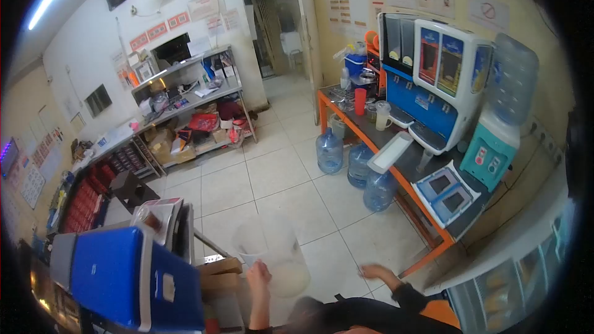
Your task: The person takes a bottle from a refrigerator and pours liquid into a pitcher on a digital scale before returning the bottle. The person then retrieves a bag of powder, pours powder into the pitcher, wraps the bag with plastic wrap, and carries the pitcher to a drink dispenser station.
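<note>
My left hand (258,277) is closed on the near rim of a large see-through plastic container (291,250), which is tilted above the tiled floor. A pale patch shows at the container's lower end; I cannot tell whether it is liquid. To the right, my right hand (376,272) is held out in the air, apart from the container. Its fingers point left, look loosely spread and hold nothing visible. Cardboard boxes (220,284) lie just left of my left hand.
A blue cooler box (111,275) stands at the lower left. On the right, an orange-framed table (411,192) bears a blue drink dispenser (421,96), a teal water dispenser (486,158) and a detached blue-and-white panel (445,192). Water jugs (330,151) stand beside it. An open door (306,21) is behind.
</note>
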Motion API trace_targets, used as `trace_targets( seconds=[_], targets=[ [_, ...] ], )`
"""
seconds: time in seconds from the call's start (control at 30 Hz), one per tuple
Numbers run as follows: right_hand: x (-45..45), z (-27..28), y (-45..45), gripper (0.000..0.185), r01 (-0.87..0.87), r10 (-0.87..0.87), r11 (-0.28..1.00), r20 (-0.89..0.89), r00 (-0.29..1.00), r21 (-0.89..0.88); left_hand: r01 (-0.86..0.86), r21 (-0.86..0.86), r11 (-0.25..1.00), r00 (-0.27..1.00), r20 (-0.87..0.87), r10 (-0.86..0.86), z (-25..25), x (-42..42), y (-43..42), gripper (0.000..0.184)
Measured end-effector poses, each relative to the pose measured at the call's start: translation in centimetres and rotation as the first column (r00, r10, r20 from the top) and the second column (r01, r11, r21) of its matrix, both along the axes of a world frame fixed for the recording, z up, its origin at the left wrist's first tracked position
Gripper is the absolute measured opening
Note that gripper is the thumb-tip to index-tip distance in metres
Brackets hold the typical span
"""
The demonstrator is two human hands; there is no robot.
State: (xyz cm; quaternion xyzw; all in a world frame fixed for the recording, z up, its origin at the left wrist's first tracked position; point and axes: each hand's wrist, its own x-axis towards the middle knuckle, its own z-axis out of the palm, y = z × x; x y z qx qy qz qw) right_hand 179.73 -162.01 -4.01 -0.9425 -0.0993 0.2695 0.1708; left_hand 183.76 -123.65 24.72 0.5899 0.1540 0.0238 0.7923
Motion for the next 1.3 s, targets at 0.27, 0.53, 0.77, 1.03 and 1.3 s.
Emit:
trace_targets(
  seconds=[0.27, 0.53, 0.77, 1.03, 1.3],
  targets=[
    [42.5, 23.1, 3.2, 0.032, -0.012, -0.148, 0.942, 0.446, 0.883, 0.335, 0.093, -0.03, 0.995, 0.973, 0.215, -0.085, 2.1, 30.4, -3.7, 0.039],
    [65.7, 19.0, -4.6, 0.034, 0.316, -0.351, 0.932, 0.219, 0.91, 0.18, 0.216, 0.071, 0.974, 0.894, 0.388, -0.226, 4.6, 63.4, -12.4, 0.036],
    [88.5, 18.0, -18.0, 0.041, 0.663, -0.689, 0.713, 0.409, 0.599, 0.229, 0.268, 0.119, 0.956, 0.889, 0.352, -0.293, 5.4, 88.0, -22.2, 0.037],
    [115.3, 15.5, -29.8, 0.046, 0.662, -0.54, 0.722, 0.763, 0.356, 0.203, 0.553, 0.046, 0.832, 0.775, 0.337, -0.534, 5.8, 109.6, -36.4, 0.034],
    [115.6, 11.2, -35.5, 0.037, 0.92, -0.727, 0.38, 0.645, 0.235, 0.094, 0.793, 0.041, 0.608, 0.546, 0.394, -0.739, 2.9, 121.9, -49.7, 0.033]
  ],
)
